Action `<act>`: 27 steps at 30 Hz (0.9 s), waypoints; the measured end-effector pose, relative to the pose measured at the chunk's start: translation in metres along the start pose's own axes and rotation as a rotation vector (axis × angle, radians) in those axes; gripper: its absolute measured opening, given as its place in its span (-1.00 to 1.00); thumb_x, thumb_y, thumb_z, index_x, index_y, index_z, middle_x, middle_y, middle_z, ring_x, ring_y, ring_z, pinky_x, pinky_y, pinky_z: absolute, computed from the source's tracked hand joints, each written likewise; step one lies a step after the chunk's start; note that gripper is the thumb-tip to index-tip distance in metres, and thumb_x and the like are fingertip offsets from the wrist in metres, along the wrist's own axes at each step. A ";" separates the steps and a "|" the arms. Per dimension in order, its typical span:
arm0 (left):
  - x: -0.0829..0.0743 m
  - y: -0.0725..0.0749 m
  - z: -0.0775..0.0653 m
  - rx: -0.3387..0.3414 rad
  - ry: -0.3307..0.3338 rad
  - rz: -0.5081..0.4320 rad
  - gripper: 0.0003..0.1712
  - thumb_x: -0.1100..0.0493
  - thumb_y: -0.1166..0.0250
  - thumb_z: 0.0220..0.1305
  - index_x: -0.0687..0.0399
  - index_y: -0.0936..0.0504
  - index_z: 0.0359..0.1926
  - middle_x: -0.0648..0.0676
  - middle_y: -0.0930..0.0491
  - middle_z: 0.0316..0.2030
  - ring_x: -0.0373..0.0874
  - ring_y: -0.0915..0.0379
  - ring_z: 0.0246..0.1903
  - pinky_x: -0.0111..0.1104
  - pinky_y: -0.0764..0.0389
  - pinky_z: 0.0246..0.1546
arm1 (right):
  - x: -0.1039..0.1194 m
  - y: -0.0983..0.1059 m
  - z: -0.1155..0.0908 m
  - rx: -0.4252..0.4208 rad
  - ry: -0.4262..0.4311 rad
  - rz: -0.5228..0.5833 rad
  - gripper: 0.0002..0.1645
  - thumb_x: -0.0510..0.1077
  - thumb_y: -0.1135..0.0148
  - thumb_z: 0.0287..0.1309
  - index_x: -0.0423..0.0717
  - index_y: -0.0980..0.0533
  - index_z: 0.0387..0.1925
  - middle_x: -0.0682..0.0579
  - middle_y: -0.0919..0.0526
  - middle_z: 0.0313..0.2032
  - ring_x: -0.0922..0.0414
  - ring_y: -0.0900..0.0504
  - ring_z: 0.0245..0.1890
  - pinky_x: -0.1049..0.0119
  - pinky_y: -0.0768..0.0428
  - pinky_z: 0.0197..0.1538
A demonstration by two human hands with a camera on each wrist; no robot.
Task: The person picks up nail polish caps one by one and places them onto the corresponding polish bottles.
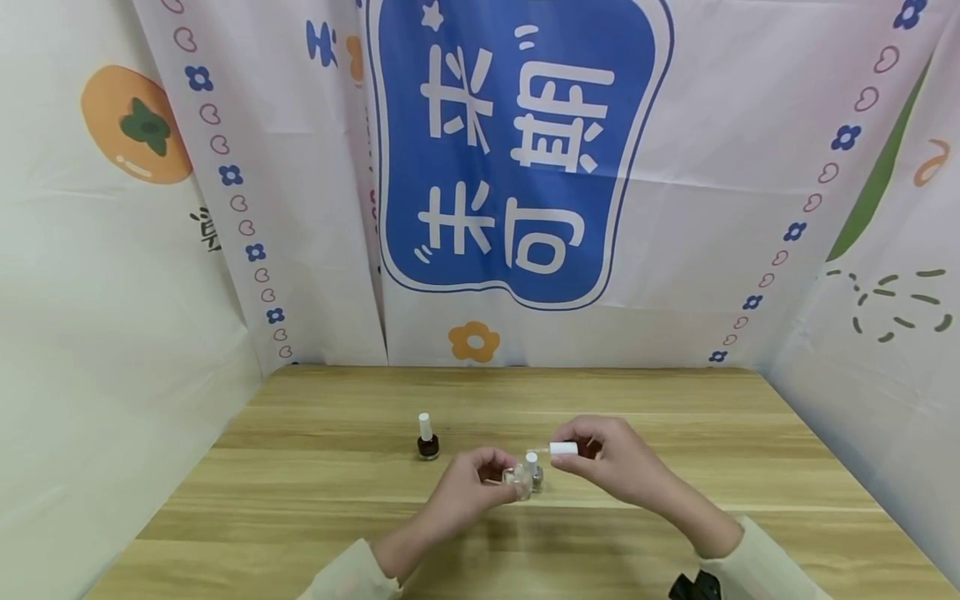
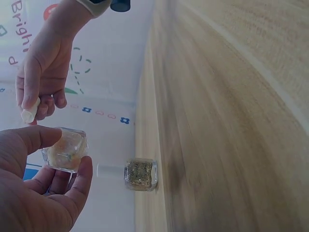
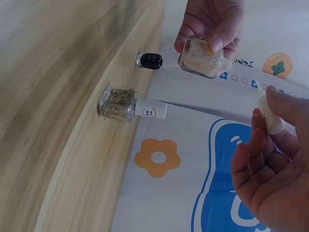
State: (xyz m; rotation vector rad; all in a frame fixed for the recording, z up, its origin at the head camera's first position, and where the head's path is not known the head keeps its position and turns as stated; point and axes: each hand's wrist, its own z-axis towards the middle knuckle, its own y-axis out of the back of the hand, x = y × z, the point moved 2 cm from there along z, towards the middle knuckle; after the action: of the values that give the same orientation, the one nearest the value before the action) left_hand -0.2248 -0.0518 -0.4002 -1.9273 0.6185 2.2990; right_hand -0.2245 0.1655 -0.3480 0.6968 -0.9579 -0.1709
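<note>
My left hand (image 1: 474, 483) grips a clear glass nail polish bottle (image 2: 66, 150) with pale flaky contents, its cap off. The white brush cap (image 1: 563, 448) is pinched in my right hand (image 1: 611, 458), its thin brush pointing left toward the open bottle. In the right wrist view the bottle (image 3: 205, 57) and the white cap (image 3: 270, 113) are apart. Just behind the held bottle, a glitter nail polish bottle (image 3: 118, 103) with a white cap stands upright on the table. A dark nail polish bottle (image 1: 428, 447), also white-capped, stands farther back to the left.
The wooden table (image 1: 337, 467) has a light grain. Behind it hangs a printed white cloth (image 1: 675, 275) with a blue panel, and similar cloth walls close off the left and right sides. A small black object (image 1: 695, 586) sits by the right sleeve.
</note>
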 end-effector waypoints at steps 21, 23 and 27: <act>-0.004 -0.005 -0.004 0.015 -0.029 -0.045 -0.70 0.37 -0.43 0.03 0.30 -0.61 -0.17 0.07 -0.61 -0.29 -0.09 -0.55 -0.29 -0.42 -0.66 -0.30 | 0.003 -0.006 -0.001 0.049 0.050 -0.052 -0.85 -0.19 -0.44 0.07 0.04 -0.62 -0.31 0.24 -0.56 -0.44 0.28 -0.45 -0.50 0.39 -0.54 -0.47; -0.005 -0.005 -0.004 0.016 -0.031 -0.045 -0.71 0.36 -0.43 0.04 0.31 -0.61 -0.17 0.07 -0.61 -0.29 -0.08 -0.56 -0.29 -0.42 -0.66 -0.30 | 0.002 -0.006 -0.002 0.052 0.053 -0.064 -0.85 -0.20 -0.44 0.07 0.04 -0.62 -0.31 0.25 -0.55 -0.46 0.28 -0.44 -0.50 0.39 -0.53 -0.47; -0.005 -0.006 -0.004 0.024 -0.039 -0.039 -0.72 0.37 -0.42 0.04 0.31 -0.61 -0.18 0.07 -0.61 -0.30 -0.08 -0.56 -0.29 -0.42 -0.65 -0.30 | 0.001 -0.006 -0.002 0.057 0.064 -0.087 -0.85 -0.17 -0.44 0.07 0.05 -0.62 -0.31 0.26 -0.52 -0.47 0.29 -0.43 -0.50 0.40 -0.52 -0.47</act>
State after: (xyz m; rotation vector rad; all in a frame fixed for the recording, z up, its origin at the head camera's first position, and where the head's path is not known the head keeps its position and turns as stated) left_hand -0.2180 -0.0471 -0.3973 -1.8633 0.5964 2.2895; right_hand -0.2213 0.1610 -0.3515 0.7926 -0.8745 -0.1975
